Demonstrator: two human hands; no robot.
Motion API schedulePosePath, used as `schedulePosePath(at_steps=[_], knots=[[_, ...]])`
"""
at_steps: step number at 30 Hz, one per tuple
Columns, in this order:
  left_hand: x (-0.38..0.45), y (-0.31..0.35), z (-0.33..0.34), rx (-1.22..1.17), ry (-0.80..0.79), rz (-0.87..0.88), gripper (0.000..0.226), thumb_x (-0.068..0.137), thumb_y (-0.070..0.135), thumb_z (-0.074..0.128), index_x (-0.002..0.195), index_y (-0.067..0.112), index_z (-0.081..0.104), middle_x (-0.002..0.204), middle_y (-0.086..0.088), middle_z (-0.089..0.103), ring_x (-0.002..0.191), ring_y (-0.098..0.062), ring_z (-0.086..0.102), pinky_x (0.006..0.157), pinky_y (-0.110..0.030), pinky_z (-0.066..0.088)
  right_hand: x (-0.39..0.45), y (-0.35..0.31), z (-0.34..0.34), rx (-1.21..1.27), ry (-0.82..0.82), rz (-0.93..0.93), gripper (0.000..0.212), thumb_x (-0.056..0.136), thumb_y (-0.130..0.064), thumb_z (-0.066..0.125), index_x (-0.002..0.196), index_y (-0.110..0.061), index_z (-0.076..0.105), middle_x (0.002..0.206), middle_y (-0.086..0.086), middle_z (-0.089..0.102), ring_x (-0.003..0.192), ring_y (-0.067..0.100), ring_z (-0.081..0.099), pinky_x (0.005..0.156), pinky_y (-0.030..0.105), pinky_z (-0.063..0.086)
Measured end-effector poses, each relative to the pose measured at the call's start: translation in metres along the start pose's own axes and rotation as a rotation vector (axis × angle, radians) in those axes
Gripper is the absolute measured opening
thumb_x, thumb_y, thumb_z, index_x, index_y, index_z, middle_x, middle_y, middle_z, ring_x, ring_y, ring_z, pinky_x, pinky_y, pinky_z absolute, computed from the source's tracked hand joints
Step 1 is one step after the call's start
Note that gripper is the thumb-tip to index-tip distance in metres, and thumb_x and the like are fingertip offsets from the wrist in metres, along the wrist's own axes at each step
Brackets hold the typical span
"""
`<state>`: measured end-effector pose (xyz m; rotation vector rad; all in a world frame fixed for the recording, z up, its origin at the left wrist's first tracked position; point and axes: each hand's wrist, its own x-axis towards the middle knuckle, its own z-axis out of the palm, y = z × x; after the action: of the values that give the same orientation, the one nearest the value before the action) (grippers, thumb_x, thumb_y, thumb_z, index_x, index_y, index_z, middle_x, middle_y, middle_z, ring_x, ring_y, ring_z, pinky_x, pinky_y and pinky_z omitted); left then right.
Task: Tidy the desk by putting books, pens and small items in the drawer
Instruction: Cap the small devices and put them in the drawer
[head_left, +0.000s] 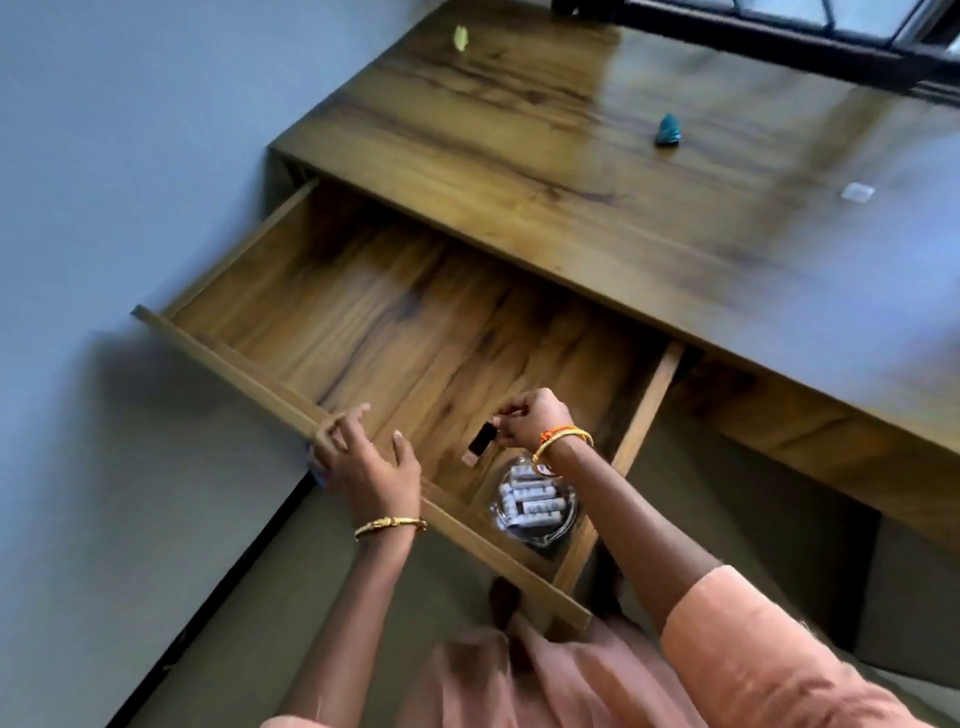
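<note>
Open drawer (395, 332), right hand (530, 418) holding small bottle (479, 440)

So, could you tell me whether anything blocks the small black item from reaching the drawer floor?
Nothing visible does: the right hand holds the small black item over bare wooden drawer floor, beside the glass dish.

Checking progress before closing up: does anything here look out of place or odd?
Three small items remain on the desktop: a teal object, a clear square piece and a yellowish scrap. Nothing looks spilled or damaged.
</note>
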<state>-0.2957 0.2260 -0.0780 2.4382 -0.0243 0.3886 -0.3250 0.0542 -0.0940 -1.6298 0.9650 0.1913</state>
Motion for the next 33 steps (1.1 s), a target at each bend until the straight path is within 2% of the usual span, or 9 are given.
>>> schedulePosePath(at_steps=[2, 3, 7, 11, 14, 23, 27, 31, 33], knots=[[-0.007, -0.002, -0.003, -0.031, 0.020, -0.099, 0.053, 0.068, 0.011, 0.070, 0.118, 0.004, 0.053, 0.127, -0.023, 0.043, 0.113, -0.041, 0.041, 0.090, -0.046, 0.035, -0.001, -0.003, 0.010, -0.189, 0.035, -0.060, 0.004, 0.080, -0.013, 0.072, 0.083, -0.010, 0.073, 0.089, 0.011, 0.072, 0.089, 0.023, 0.067, 0.085, 0.027, 0.052], [-0.007, -0.002, -0.002, -0.066, 0.020, -0.153, 0.060, 0.068, 0.009, 0.070, 0.123, 0.002, 0.049, 0.131, -0.024, 0.038, 0.115, -0.041, 0.038, 0.092, -0.046, 0.034, -0.002, -0.005, 0.014, -0.257, 0.039, -0.075, 0.011, 0.082, -0.015, 0.071, 0.091, -0.010, 0.074, 0.096, 0.010, 0.072, 0.095, 0.021, 0.065, 0.084, 0.022, 0.049], [-0.004, -0.006, 0.002, -0.230, -0.009, -0.307, 0.073, 0.072, 0.000, 0.065, 0.136, -0.006, 0.031, 0.136, -0.030, 0.030, 0.125, -0.043, 0.030, 0.104, -0.041, 0.023, -0.003, -0.004, 0.023, -0.381, 0.025, -0.095, 0.018, 0.083, -0.018, 0.069, 0.099, -0.011, 0.073, 0.103, 0.009, 0.071, 0.099, 0.021, 0.063, 0.082, 0.020, 0.046], [-0.006, -0.012, 0.007, -0.300, -0.025, -0.337, 0.074, 0.077, -0.001, 0.059, 0.142, -0.003, 0.023, 0.136, -0.029, 0.030, 0.128, -0.043, 0.029, 0.111, -0.051, 0.022, -0.002, 0.009, 0.031, -0.473, -0.006, -0.095, 0.018, 0.082, -0.019, 0.069, 0.099, -0.011, 0.072, 0.101, 0.009, 0.070, 0.094, 0.023, 0.065, 0.088, 0.035, 0.054], [-0.007, -0.009, 0.006, -0.308, -0.046, -0.357, 0.073, 0.081, -0.001, 0.057, 0.144, 0.000, 0.020, 0.138, -0.026, 0.028, 0.129, -0.039, 0.029, 0.111, -0.047, 0.025, -0.005, 0.013, 0.036, -0.504, 0.008, -0.124, 0.016, 0.082, -0.022, 0.070, 0.096, -0.014, 0.071, 0.098, 0.008, 0.070, 0.098, 0.026, 0.063, 0.093, 0.044, 0.050], [-0.008, -0.001, 0.000, -0.258, -0.063, -0.361, 0.073, 0.083, -0.002, 0.055, 0.146, 0.000, 0.017, 0.142, -0.024, 0.023, 0.129, -0.035, 0.029, 0.108, -0.040, 0.028, -0.015, 0.012, 0.035, -0.540, 0.049, -0.167, 0.015, 0.086, -0.025, 0.065, 0.098, -0.016, 0.068, 0.099, 0.006, 0.069, 0.101, 0.026, 0.061, 0.099, 0.049, 0.044], [-0.008, 0.000, -0.003, -0.013, -0.048, -0.228, 0.069, 0.074, 0.009, 0.060, 0.138, 0.003, 0.033, 0.141, -0.021, 0.028, 0.122, -0.041, 0.036, 0.096, -0.058, 0.037, -0.026, 0.008, 0.023, -0.403, 0.184, -0.252, 0.011, 0.085, -0.021, 0.060, 0.086, -0.014, 0.069, 0.089, 0.004, 0.070, 0.092, 0.023, 0.063, 0.091, 0.044, 0.048], [-0.004, 0.030, 0.000, 0.024, -0.098, 0.076, 0.027, 0.082, 0.028, 0.052, 0.102, 0.014, 0.062, 0.115, -0.012, 0.059, 0.109, -0.034, 0.048, 0.089, -0.050, 0.035, -0.047, -0.013, -0.015, -0.122, 0.291, -0.351, 0.013, 0.084, -0.021, 0.063, 0.076, -0.012, 0.067, 0.071, 0.000, 0.064, 0.071, 0.015, 0.061, 0.066, 0.030, 0.052], [-0.006, 0.057, 0.008, -0.060, -0.229, 0.202, 0.035, 0.086, 0.039, 0.038, 0.086, 0.018, 0.066, 0.093, -0.004, 0.067, 0.100, -0.029, 0.054, 0.090, -0.046, 0.034, -0.058, -0.026, -0.039, 0.002, 0.359, -0.387, 0.016, 0.085, -0.024, 0.064, 0.073, -0.014, 0.065, 0.065, -0.003, 0.060, 0.062, 0.011, 0.056, 0.059, 0.028, 0.049]])
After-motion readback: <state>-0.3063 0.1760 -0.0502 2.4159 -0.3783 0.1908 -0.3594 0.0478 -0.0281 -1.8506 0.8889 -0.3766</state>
